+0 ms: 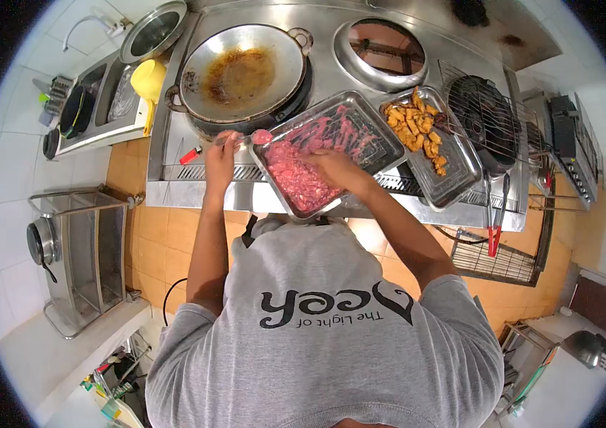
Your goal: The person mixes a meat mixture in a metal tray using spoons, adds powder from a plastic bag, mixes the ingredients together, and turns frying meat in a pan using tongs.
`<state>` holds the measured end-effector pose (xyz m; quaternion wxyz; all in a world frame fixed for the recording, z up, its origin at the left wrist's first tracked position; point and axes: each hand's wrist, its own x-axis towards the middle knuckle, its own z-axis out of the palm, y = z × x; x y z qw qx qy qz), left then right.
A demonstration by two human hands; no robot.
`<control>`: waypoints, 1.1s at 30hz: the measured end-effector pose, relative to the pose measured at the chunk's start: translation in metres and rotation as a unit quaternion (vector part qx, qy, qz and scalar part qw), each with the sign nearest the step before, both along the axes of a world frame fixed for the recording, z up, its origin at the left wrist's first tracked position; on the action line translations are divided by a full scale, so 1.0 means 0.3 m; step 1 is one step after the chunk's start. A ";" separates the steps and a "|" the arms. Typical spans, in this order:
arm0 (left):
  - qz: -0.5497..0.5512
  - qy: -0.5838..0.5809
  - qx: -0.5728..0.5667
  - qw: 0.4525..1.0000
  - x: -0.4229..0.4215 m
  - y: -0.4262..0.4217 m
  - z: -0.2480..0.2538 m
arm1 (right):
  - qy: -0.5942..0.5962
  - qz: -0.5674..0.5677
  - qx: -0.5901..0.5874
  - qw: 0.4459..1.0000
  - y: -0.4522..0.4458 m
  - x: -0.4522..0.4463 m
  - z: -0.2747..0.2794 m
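Note:
A metal tray (381, 153) on the counter's front part holds a heap of raw, pink, marinated meat (296, 175), thickest toward its left and near side. My left hand (224, 148) is closed beside the tray's left edge, on a short thin handle that looks like a spoon's. A rounded pink lump of meat (262, 136) sits at its far end, over the tray's corner. My right hand (335, 168) reaches into the tray, its fingers closed down on the meat; the fingertips are partly hidden.
A large wok (292, 85) with browned oil stands behind the tray. On the right, a second tray (453, 189) holds browned cooked pieces (413, 128), beside a wire grill rack (485, 114) and red-handled tongs (493, 239). A red lighter (190, 155) lies left of my left hand.

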<state>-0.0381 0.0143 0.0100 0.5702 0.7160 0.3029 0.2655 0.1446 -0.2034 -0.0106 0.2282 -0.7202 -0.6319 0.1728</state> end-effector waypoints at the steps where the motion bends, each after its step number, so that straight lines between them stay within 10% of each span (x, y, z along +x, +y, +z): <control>1: 0.001 0.020 0.036 0.999 0.007 -0.014 -0.002 | 0.019 -0.008 -0.027 0.999 -0.021 0.019 0.041; 5: -0.019 0.082 0.264 0.961 0.037 -0.061 -0.038 | 0.013 -0.090 -0.065 0.994 -0.024 0.072 0.099; 18: 0.023 0.092 0.216 0.972 0.074 -0.076 -0.054 | 0.038 0.025 0.009 0.999 -0.197 0.075 0.074; 33: -0.070 0.067 0.024 0.995 0.133 -0.217 -0.058 | 0.011 0.009 -0.174 0.985 -0.294 0.066 0.279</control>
